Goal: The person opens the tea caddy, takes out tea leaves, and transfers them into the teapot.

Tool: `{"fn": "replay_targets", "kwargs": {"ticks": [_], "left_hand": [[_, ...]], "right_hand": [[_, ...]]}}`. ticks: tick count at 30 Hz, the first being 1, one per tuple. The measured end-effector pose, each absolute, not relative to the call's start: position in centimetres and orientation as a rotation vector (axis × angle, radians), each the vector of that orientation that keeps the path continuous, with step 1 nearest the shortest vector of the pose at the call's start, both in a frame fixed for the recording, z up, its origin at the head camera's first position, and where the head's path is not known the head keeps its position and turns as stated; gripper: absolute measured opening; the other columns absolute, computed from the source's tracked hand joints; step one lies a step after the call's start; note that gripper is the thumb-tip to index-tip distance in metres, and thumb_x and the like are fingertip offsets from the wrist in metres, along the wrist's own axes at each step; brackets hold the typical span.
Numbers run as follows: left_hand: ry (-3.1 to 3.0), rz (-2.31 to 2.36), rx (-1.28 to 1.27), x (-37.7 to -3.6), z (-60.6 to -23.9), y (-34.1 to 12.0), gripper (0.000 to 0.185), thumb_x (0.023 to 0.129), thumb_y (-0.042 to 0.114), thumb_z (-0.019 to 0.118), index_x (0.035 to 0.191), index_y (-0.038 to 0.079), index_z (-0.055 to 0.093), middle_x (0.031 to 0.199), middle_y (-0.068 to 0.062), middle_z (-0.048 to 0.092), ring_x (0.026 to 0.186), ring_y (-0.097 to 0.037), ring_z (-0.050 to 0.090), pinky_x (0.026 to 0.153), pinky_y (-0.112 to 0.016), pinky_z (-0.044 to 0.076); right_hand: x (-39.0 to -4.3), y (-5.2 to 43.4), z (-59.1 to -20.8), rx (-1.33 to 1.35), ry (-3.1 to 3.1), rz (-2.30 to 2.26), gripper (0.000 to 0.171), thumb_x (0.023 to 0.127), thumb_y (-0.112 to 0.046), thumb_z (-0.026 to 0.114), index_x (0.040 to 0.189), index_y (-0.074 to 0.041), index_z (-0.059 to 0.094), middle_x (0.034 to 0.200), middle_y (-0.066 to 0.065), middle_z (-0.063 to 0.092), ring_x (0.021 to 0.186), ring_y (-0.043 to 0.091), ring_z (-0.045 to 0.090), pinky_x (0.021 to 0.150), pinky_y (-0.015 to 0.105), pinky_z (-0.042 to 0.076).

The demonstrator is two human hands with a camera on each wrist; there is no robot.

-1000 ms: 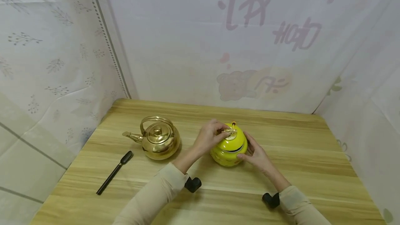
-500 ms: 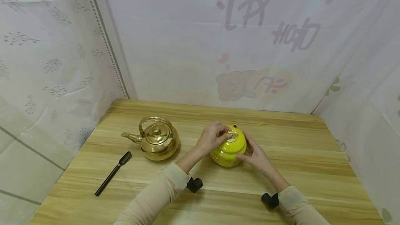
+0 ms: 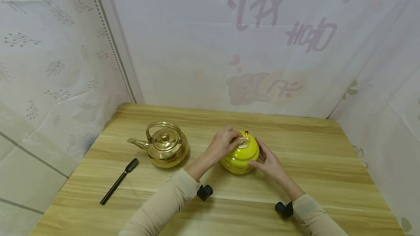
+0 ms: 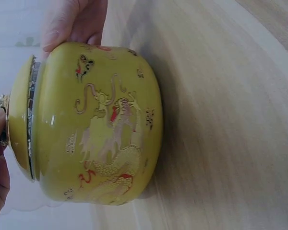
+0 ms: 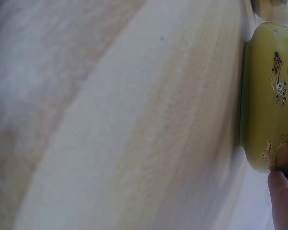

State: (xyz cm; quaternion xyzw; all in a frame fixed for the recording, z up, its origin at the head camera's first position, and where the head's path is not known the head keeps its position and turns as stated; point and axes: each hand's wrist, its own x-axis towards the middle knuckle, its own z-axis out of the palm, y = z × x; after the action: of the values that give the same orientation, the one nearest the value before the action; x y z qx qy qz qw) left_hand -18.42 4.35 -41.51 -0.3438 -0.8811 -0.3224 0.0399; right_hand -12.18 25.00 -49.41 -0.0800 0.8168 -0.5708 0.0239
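A round yellow jar (image 3: 237,167) decorated with a dragon stands upright on the table. Its yellow lid (image 3: 249,151) sits over the mouth, and the left wrist view shows a thin dark band between lid and jar. My left hand (image 3: 220,145) pinches the gold knob (image 4: 2,103) on top of the lid. With thumb in front and fingers behind, my right hand (image 3: 269,162) holds the jar's right side. The right fingers are partly hidden behind the jar.
Left of the jar stands a brass teapot (image 3: 166,154), its spout pointing left. A dark long-handled scoop (image 3: 119,182) lies on the wooden table (image 3: 315,156) in front of the teapot. Printed curtains (image 3: 183,46) enclose the back and sides.
One second ago the lid was tilted, with a dark gap at its front. My left hand has brought it down level on the jar. The right hand has stayed in place.
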Motion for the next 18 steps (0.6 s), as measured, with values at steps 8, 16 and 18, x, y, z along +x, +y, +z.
{"fn": "replay_targets", "kwargs": {"ticks": [8, 16, 18], "left_hand": [[-2.785, -0.959, -1.035, -18.73, -40.65, 4.60, 0.020, 0.090, 0.018, 0.071, 0.104, 0.005, 0.075, 0.087, -0.005, 0.062, 0.075, -0.010, 0.047, 0.065, -0.019, 0.039], [-2.794, -0.925, -1.032, -18.71, -40.80, 4.68, 0.018, 0.088, 0.018, 0.073, 0.101, 0.006, 0.077, 0.085, -0.004, 0.062, 0.074, -0.009, 0.046, 0.065, -0.018, 0.038], [-2.764, -0.926, -1.039, -18.74, -41.01, 4.62, 0.019, 0.088, 0.018, 0.073, 0.101, 0.006, 0.076, 0.084, -0.004, 0.062, 0.072, -0.009, 0.046, 0.064, -0.017, 0.038]], "right_hand": [[-12.28, 25.10, -49.31, -0.240, 2.529, -1.757, 0.090, 0.089, -0.014, 0.071, 0.155, 0.001, 0.012, 0.161, 0.028, 0.012, 0.147, 0.045, 0.020, 0.114, 0.043, 0.025], [-12.20, 25.04, -49.32, -0.242, 2.506, -1.763, 0.090, 0.090, -0.014, 0.070, 0.156, 0.001, 0.010, 0.161, 0.027, 0.010, 0.148, 0.045, 0.018, 0.114, 0.043, 0.025], [-12.19, 25.03, -49.30, -0.241, 2.505, -1.764, 0.090, 0.090, -0.014, 0.070, 0.156, 0.001, 0.010, 0.162, 0.027, 0.010, 0.148, 0.045, 0.018, 0.114, 0.043, 0.024]]}}
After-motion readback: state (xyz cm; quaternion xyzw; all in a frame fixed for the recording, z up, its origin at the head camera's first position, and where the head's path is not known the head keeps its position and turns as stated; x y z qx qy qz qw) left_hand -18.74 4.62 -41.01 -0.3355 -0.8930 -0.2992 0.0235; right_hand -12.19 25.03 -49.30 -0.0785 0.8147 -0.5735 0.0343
